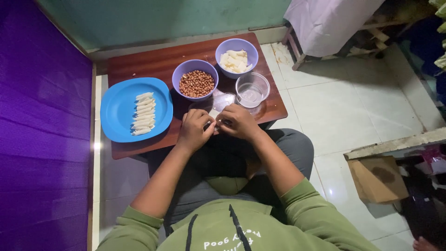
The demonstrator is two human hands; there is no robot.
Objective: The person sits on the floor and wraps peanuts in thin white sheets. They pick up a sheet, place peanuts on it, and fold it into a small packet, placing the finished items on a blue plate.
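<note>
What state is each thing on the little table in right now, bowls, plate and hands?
Blue plate: holds a row of rolled pieces.
Peanut bowl: nearly full.
Second purple bowl: holds pale strips.
Clear bowl: looks almost empty.
Left hand: pinching a small piece.
Right hand: pinching it too.

Low wooden table (139,62) is the landmark. At its near edge, left hand (195,130) & right hand (239,122) meet, fingertips pinched together on a small pale piece; can't tell what exactly. On table's left part: blue plate (116,107) w/ a row of rolled white pieces (143,113). Mid-table: purple bowl of peanuts (195,80). Far right corner of table: purple bowl of white strips (237,57). Right edge, just beyond the right hand: clear empty plastic cup (252,89). Right of table: white tiled floor (334,107).
</note>
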